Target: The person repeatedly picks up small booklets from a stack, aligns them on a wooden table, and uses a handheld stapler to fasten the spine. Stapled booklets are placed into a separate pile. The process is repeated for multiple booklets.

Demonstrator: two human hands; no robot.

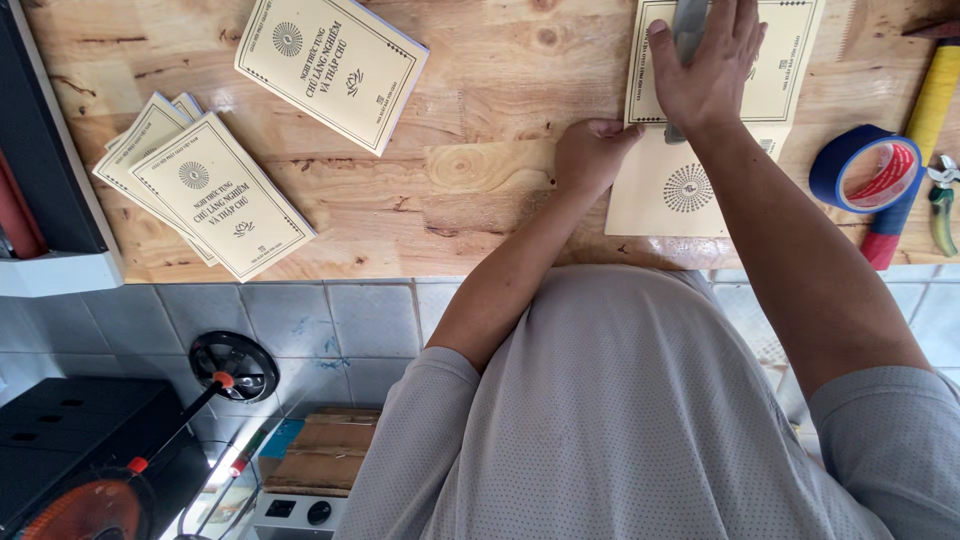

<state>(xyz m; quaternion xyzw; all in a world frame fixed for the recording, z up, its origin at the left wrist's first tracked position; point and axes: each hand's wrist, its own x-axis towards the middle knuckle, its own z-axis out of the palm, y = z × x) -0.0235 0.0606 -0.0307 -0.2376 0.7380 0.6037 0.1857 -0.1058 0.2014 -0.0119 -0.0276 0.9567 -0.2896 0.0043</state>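
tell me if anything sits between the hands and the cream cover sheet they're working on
Nothing visible does. The left hand rests on the left edge of the cream cover sheet, and the right hand presses a grey metal tool flat onto it.

Left grip [592, 152] fisted — right grip [708, 62] flat

Workshop: wooden bench [480, 190], tape roll [862, 168], hammer [915, 150], stacked booklets [215, 190].

- I've got one view only: head cam, worn high, looking steeply down over my chest.
- Wooden surface [480, 190] fills the top half, close range.
- Tiled floor [300, 320] shows below its edge.
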